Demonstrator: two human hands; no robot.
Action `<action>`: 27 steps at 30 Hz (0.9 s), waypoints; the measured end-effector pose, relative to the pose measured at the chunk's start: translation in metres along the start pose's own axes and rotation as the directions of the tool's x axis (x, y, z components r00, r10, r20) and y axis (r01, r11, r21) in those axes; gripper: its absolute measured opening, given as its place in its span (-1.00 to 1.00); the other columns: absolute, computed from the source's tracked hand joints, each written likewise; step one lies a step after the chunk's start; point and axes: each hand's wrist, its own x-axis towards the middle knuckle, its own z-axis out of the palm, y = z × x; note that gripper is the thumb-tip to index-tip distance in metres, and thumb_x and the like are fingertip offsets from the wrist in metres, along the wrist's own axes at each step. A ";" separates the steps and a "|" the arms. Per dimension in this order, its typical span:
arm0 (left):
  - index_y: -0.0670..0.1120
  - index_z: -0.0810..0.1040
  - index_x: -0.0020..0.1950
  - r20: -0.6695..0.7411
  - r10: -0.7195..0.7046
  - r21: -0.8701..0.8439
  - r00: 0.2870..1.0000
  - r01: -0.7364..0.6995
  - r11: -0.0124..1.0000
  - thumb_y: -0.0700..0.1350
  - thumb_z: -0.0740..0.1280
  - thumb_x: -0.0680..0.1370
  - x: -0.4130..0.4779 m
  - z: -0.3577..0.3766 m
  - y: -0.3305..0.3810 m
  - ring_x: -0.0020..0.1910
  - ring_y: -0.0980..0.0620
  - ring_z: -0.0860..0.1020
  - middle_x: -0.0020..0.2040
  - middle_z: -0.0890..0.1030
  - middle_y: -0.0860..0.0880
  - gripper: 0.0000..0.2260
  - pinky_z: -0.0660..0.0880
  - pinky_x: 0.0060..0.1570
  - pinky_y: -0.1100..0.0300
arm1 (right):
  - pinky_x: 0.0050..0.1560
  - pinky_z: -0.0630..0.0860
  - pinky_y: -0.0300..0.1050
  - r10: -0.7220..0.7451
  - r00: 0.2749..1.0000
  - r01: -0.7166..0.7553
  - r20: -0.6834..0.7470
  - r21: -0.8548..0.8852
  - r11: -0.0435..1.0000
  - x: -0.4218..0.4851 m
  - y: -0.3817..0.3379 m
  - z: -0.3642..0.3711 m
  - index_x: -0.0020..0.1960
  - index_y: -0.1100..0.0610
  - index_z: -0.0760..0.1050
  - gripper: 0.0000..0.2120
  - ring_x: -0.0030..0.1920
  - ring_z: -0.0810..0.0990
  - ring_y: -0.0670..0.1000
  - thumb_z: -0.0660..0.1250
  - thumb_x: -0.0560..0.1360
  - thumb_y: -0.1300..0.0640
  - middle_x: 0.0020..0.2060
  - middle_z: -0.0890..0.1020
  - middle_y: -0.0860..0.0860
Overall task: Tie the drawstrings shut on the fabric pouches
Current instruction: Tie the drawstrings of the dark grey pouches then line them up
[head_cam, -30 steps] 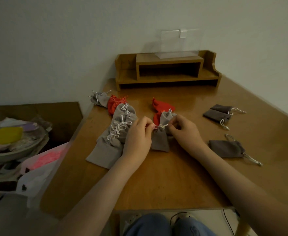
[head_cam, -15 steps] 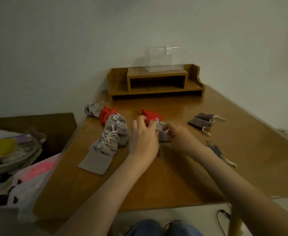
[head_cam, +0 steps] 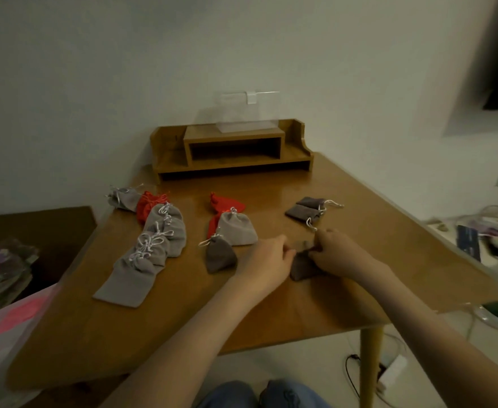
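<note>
Much of the dark brown pouch (head_cam: 302,267) under work was hidden: both hands covered its top, so its drawstring and its mouth could not be made out. Only the lower body showed, a dull brown wedge lying on the wooden surface (head_cam: 183,316) between the two wrists. The left hand (head_cam: 266,256) had its fingertips pinched at the pouch's upper left edge, and the right hand (head_cam: 337,251) was closed on the bunched top from the other side; what each finger gripped was too blurred to tell.

Just left of the left hand lay another brown pouch (head_cam: 220,256), its neck gathered and a pale cord trailing from it. Behind that sat a light grey pouch (head_cam: 237,229) with a tied top, resting against a red pouch (head_cam: 227,206). Further left, a row of grey pouches (head_cam: 150,251) overlapped one another, each with white cords knotted at the neck, and at its far end were an orange-red pouch (head_cam: 147,204) and a small grey pouch (head_cam: 122,198). Two flat brown pouches (head_cam: 308,210) lay behind the right hand, well apart from it, cords loose.

A wooden shelf (head_cam: 233,148) stood at the back of the surface against the wall. The right edge of the view was smeared, and the clutter there could not be identified.
</note>
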 end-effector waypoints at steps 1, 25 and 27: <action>-0.03 0.43 0.28 -0.073 0.021 -0.014 0.997 -0.022 1.000 0.03 0.14 0.65 0.000 -0.001 -0.002 -0.08 0.04 0.50 0.07 0.52 -0.01 -0.74 0.44 -0.20 0.21 | -0.09 0.36 -0.12 -0.068 0.997 0.070 -0.041 0.050 0.996 -0.001 -0.003 0.002 0.06 0.12 0.38 -0.86 0.01 0.47 0.10 0.23 0.57 0.08 0.08 0.51 0.12; -0.10 0.40 -0.37 -0.071 -0.283 -0.818 0.956 0.107 0.566 -0.17 0.18 0.60 -0.001 -0.035 -0.093 -0.37 0.02 0.38 -0.39 0.42 -0.04 -0.68 0.31 -0.27 0.16 | -0.18 0.42 -0.34 -0.407 0.912 0.218 -0.047 0.896 0.386 0.032 -0.061 0.032 0.06 0.17 0.52 -0.81 -0.23 0.53 -0.20 0.13 0.63 0.22 -0.21 0.59 -0.08; -0.15 0.33 -0.43 -0.023 -0.280 -0.954 0.960 0.062 0.292 -0.24 0.15 0.59 -0.002 -0.040 -0.093 -0.41 0.09 0.40 -0.33 0.55 -0.05 -0.64 0.36 -0.33 0.23 | -0.25 0.36 -0.38 -0.428 0.900 0.279 -0.084 0.865 0.417 0.032 -0.060 0.034 0.05 0.14 0.47 -0.87 -0.31 0.45 -0.24 0.15 0.62 0.25 -0.30 0.52 -0.19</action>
